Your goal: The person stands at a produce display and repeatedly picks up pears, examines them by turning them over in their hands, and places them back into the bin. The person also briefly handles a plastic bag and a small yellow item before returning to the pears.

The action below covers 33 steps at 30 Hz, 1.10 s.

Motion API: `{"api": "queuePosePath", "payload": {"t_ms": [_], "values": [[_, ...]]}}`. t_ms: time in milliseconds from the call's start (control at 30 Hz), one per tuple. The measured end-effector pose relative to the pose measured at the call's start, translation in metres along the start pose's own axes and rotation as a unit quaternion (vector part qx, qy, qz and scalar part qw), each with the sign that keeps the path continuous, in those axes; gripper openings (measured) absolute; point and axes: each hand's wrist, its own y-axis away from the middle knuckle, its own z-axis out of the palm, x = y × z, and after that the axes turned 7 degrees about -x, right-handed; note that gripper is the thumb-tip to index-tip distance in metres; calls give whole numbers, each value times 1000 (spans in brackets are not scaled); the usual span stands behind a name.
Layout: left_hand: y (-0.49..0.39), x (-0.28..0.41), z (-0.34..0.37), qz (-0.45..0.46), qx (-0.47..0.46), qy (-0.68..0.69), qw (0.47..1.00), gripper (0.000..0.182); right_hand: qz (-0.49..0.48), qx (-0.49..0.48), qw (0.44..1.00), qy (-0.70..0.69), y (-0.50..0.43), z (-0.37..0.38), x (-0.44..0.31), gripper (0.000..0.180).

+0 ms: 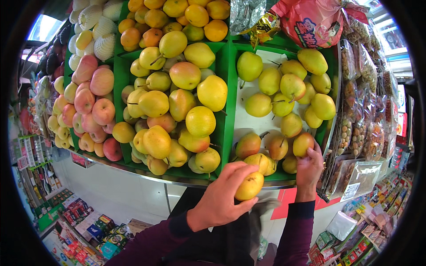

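Observation:
Between the fingers and thumb of my left hand is a yellow pear, held at the front edge of the fruit stand. My right hand grips a red-blushed pear at the near right corner of the green compartment. Several more pears lie around them on a white liner; a reddish one and a brownish-red one are close to my hands. Greenish-yellow pears sit loosely farther back in the same compartment.
A green divider separates a heaped compartment of pears on the left. Pink apples, oranges and foam-netted fruit lie beyond. Bagged nuts hang at right. A metal edge borders the stand; a pink bag lies behind.

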Motion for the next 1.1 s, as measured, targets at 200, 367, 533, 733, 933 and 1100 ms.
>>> {"api": "queuePosePath", "payload": {"t_ms": [200, 367, 533, 733, 933, 1100], "values": [[-18, -4, 45, 80, -14, -112, 990, 73, 63, -74, 991, -92, -6, -12, -8, 56], [-36, -16, 77, 158, 9, -299, 941, 65, 77, 38, 996, -4, -9, -1, -10, 52], [-40, -5, 60, 180, 3, -339, 923, 56, 10, 73, 952, 297, -7, 4, -8, 49], [-28, -5, 37, 164, 35, -244, 955, 78, -108, 96, 826, 545, 2, 0, 0, 40], [-28, -16, 24, 130, 122, -201, 963, 70, -188, 90, 713, 669, 14, 11, 6, 29], [-34, -32, 16, 86, 164, -216, 959, 65, -270, 86, 671, 686, 16, 13, 10, 27]]}}
